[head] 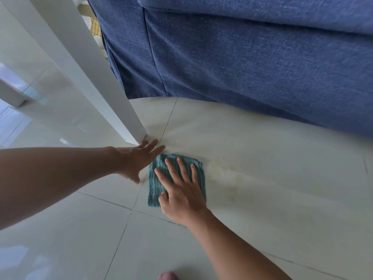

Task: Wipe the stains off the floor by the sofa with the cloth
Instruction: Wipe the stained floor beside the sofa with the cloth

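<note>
You are looking down at a pale tiled floor (262,209) in front of a blue sofa (252,63). A folded teal cloth (156,184) lies flat on the floor, a little out from the sofa's skirt. Your right hand (181,190) presses down on the cloth, palm flat and fingers spread, not gripping it. Your left hand (139,160) rests open on the floor just beside the cloth, on the side away from the stains, fingers stretched toward the foot of a white desk leg (113,102). It seems to be bracing you.

Faint yellowish stains (226,174) mark the tile just past the cloth's far edge, running roughly along the sofa front. A smaller yellowish smudge (150,101) sits right at the sofa's hem.

You appear to be in the wiping step, with the stains not yet covered. The next move calls for sliding the cloth sideways over the marks, keeping firm, even pressure.
</note>
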